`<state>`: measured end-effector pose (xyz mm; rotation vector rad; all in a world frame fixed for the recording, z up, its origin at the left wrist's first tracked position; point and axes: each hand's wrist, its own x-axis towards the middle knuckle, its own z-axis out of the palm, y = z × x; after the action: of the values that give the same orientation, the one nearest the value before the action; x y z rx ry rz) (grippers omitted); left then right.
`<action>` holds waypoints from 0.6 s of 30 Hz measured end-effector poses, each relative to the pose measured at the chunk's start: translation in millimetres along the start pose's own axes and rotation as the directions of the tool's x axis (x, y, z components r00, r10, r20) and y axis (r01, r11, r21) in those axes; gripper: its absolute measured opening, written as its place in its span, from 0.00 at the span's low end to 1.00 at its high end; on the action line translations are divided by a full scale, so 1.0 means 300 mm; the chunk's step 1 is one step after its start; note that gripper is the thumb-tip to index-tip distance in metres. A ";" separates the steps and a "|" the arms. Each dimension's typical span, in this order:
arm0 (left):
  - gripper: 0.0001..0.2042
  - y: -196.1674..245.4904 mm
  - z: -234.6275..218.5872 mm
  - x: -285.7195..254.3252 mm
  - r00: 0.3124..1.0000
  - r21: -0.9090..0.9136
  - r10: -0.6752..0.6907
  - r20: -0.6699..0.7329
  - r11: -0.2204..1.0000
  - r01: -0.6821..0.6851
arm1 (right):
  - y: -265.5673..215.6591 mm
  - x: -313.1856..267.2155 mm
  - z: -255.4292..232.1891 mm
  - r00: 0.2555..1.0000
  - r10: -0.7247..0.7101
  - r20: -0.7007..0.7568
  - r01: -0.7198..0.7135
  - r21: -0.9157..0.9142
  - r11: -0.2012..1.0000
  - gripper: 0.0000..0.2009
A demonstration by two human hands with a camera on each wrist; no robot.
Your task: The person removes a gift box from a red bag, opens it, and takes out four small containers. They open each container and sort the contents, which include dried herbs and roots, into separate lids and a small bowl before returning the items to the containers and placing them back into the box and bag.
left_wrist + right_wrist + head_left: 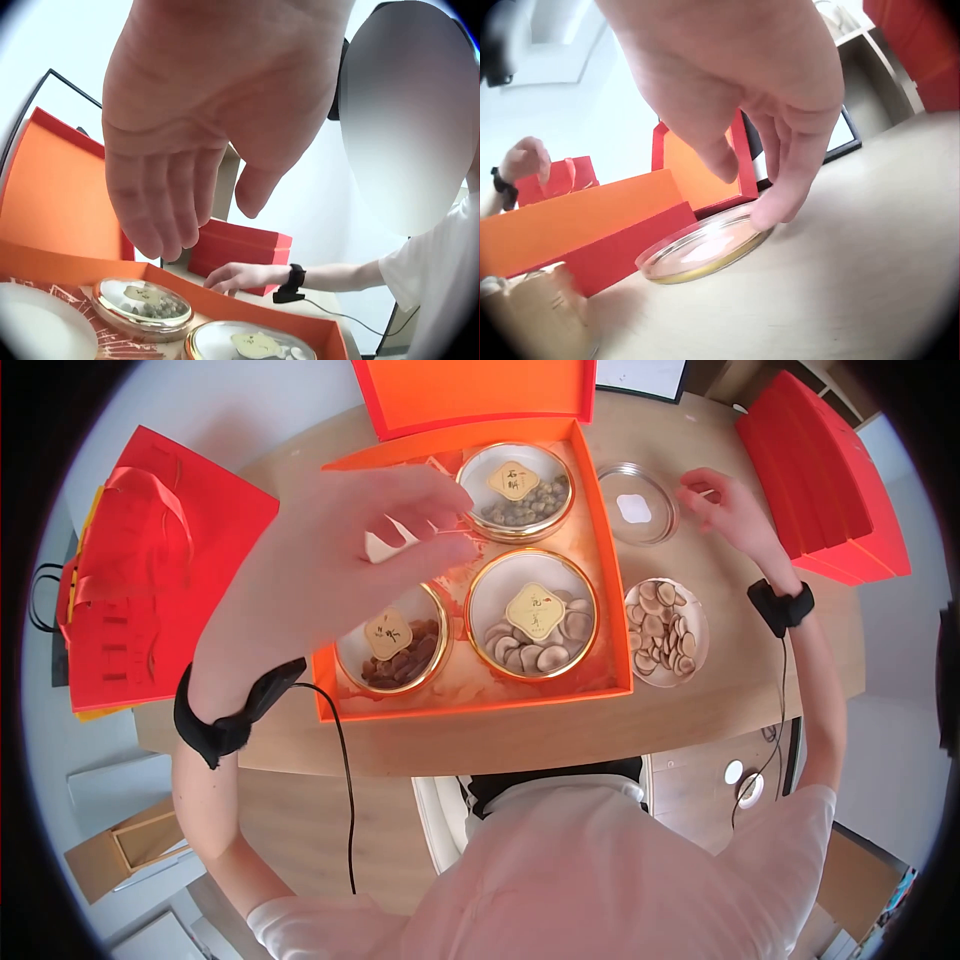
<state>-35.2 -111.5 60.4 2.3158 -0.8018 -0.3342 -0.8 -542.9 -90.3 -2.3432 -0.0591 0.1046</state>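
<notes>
My left hand (pixel 330 560) hovers over the left part of an orange box (pixel 470 705), fingers loosely extended and holding nothing; the left wrist view shows the same hand (pixel 225 97) palm on. Inside the box are lidded round jars: one with greenish pieces (pixel 530 505), one with pale slices (pixel 535 615), one with dark reddish pieces (pixel 400 650). My right hand (pixel 735 515) is beside a clear round lid (pixel 637 505) lying on the table. In the right wrist view, a fingertip of the hand (pixel 742 82) overlaps the rim of the lid (pixel 697 251); contact is unclear.
An uncovered round container of slices (pixel 665 635) stands right of the box. Red boxes (pixel 820 480) are at the right, a red bag (pixel 160 580) at the left. The orange box's raised cover (pixel 475 395) is behind it. Cables hang from both wrists.
</notes>
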 end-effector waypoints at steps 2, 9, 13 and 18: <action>0.13 -0.007 0.033 -0.001 1.000 0.057 0.020 0.016 0.998 -0.021 | -0.054 -0.063 -0.010 0.992 -0.115 0.055 0.122 -0.147 0.982 0.19; 0.16 0.029 0.112 0.041 0.993 0.233 0.105 0.058 0.965 -0.116 | -0.206 -0.332 0.088 0.894 -0.381 0.238 0.448 -0.423 0.788 0.30; 0.15 0.099 0.136 0.070 0.991 0.206 0.127 0.048 0.969 -0.134 | -0.235 -0.383 0.126 0.928 -0.275 0.251 0.362 -0.429 0.828 0.36; 0.14 0.126 0.218 0.112 0.954 0.266 0.295 0.059 0.916 -0.300 | -0.221 -0.380 0.124 0.912 -0.382 0.147 0.408 -0.399 0.821 0.38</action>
<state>-54.2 -188.1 35.2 2.3919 -1.2604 -0.1134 -118.5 -478.7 -62.1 -2.7032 -0.6606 -0.0512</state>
